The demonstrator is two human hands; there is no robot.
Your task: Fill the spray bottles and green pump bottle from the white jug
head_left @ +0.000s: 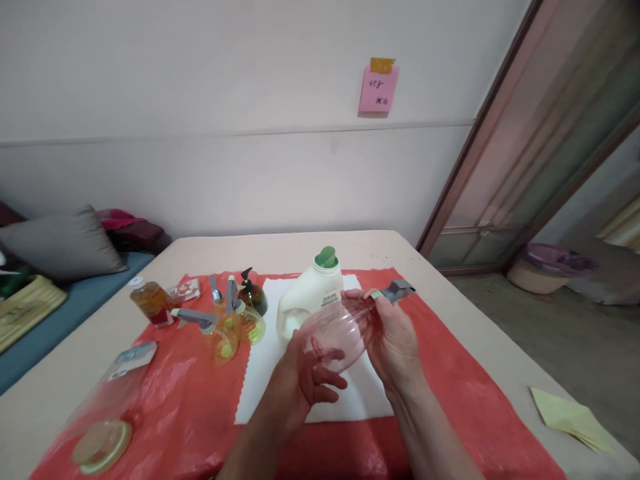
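Note:
A clear, pink-tinted round bottle (336, 330) is tilted on its side between my two hands, above the white cloth (350, 400). My right hand (395, 340) grips it at its narrow end, thumb on top near a pale green tip. A grey strap-like piece (399, 291) shows just beyond that thumb; I cannot tell whether it is joined to the bottle. My left hand (305, 383) cups the wide end, its fingers curved and partly apart beneath. Just behind stands a white detergent jug (305, 300) with a green cup (327, 257) in its open mouth.
On the red sheet (190, 413), left of the cloth, are yellowish bottles with grey handles (220, 340), a dark pump bottle (253, 295) and an amber bottle (153, 303). Nearer me lies a clear container (103, 447). Yellow paper (570, 417) lies at right.

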